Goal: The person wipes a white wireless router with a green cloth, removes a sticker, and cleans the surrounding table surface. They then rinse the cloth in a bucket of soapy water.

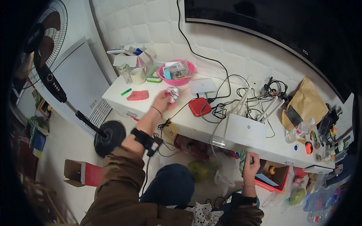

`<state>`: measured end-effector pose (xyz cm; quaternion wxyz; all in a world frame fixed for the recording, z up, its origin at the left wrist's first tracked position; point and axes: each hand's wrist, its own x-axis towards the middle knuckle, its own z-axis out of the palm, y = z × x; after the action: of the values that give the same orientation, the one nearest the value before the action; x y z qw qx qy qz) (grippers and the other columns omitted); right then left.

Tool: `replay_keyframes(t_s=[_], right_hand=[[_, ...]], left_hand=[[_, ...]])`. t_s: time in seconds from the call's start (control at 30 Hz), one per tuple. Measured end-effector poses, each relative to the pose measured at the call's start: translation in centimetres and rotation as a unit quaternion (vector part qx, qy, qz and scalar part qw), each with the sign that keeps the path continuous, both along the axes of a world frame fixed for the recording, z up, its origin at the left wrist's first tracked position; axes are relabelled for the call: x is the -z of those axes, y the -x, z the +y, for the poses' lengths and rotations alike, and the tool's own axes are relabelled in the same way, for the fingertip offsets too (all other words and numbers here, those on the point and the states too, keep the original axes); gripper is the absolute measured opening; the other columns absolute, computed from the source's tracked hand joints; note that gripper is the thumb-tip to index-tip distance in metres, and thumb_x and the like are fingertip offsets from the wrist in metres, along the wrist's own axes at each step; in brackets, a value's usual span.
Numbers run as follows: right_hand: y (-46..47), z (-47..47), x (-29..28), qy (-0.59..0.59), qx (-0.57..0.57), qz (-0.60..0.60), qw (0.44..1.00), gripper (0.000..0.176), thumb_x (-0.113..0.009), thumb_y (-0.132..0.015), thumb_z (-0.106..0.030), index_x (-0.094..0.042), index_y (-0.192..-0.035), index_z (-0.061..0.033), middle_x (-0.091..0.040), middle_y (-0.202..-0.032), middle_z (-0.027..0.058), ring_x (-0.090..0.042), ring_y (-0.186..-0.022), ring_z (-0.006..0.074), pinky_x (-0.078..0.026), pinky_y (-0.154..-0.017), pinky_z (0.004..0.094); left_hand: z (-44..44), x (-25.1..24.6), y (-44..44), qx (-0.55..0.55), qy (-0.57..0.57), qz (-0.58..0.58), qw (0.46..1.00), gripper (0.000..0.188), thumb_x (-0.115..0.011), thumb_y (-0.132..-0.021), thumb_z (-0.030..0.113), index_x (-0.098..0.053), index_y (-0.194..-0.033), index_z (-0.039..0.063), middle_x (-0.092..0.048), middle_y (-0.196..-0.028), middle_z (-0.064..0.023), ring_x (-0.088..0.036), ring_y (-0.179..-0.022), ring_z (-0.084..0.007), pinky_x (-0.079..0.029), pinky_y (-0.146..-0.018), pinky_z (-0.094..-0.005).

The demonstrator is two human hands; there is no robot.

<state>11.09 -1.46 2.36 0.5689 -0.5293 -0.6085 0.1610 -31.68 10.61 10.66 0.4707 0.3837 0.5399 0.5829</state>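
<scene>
My left hand (162, 102) is over the white cabinet top (181, 110), shut on a crumpled silver and pink wrapper (172, 93); motion blurs it. In front of the drawer side, my right hand (251, 164) grips a bunched green cloth (242, 161). To the left of my left hand lie a flat pink cloth (137, 95) and a small green stick-like item (126, 91). Behind it stands a pink basin (178, 81) filled with small packets. A red rounded case (200, 107) rests to its right.
A white router (245, 128) with upright antennas sits among tangled cables. Further right are a brown paper bag (306, 103) and a plastic bottle (297, 134). A mug (138, 76) and lidded glass jar (125, 74) stand left. On the floor are a fan base (109, 138) and boxes.
</scene>
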Motion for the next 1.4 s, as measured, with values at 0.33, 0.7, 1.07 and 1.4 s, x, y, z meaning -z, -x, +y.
replay_keyframes(t_s=[0.33, 0.7, 1.07, 1.4], right_hand=[[-1.5, -0.8, 0.9, 0.028, 0.026, -0.041, 0.998, 0.005, -0.06, -0.081, -0.002, -0.056, -0.082, 0.002, -0.056, -0.081, 0.0112, -0.054, -0.077, 0.0216, -0.043, -0.073, 0.0291], [-1.7, 0.7, 1.1, 0.064, 0.037, -0.075, 0.994, 0.004, -0.061, -0.08, -0.002, -0.057, -0.082, 0.0008, -0.058, -0.083, 0.0123, -0.057, -0.077, 0.0242, -0.045, -0.073, 0.03], [-0.8, 1.0, 0.5, 0.053, 0.021, -0.106, 0.993, 0.007, -0.062, -0.078, -0.001, -0.06, -0.085, 0.0002, -0.059, -0.084, 0.0143, -0.058, -0.078, 0.0275, -0.046, -0.073, 0.0317], [-1.6, 0.9, 0.9, 0.101, 0.06, 0.112, 0.987, 0.01, -0.059, -0.085, -0.009, -0.059, -0.083, 0.0012, -0.058, -0.084, 0.0048, -0.054, -0.079, 0.013, -0.043, -0.074, 0.025]], left_hand=[[10.9, -0.9, 11.7, -0.225, -0.027, 0.003, 0.974, 0.023, -0.061, -0.081, 0.004, -0.047, -0.099, 0.002, -0.061, -0.083, -0.0104, -0.064, -0.061, -0.0212, -0.054, -0.047, -0.0268], [17.3, 1.9, 11.8, -0.369, 0.024, 0.541, 0.756, 0.025, -0.061, -0.075, 0.019, -0.061, -0.097, 0.008, -0.064, -0.095, -0.0151, -0.062, -0.089, -0.0316, -0.049, -0.076, -0.0413], [16.3, 1.7, 10.7, -0.294, 0.041, 0.521, 0.8, 0.032, -0.061, -0.075, 0.03, -0.065, -0.098, 0.008, -0.066, -0.083, -0.0132, -0.064, -0.082, -0.0294, -0.049, -0.074, -0.0391], [11.1, 2.2, 3.1, -0.239, -0.282, 0.342, 0.864, 0.024, -0.065, -0.081, 0.028, -0.058, -0.088, 0.006, -0.051, -0.066, -0.0008, -0.045, -0.052, -0.0122, -0.038, -0.05, -0.0274]])
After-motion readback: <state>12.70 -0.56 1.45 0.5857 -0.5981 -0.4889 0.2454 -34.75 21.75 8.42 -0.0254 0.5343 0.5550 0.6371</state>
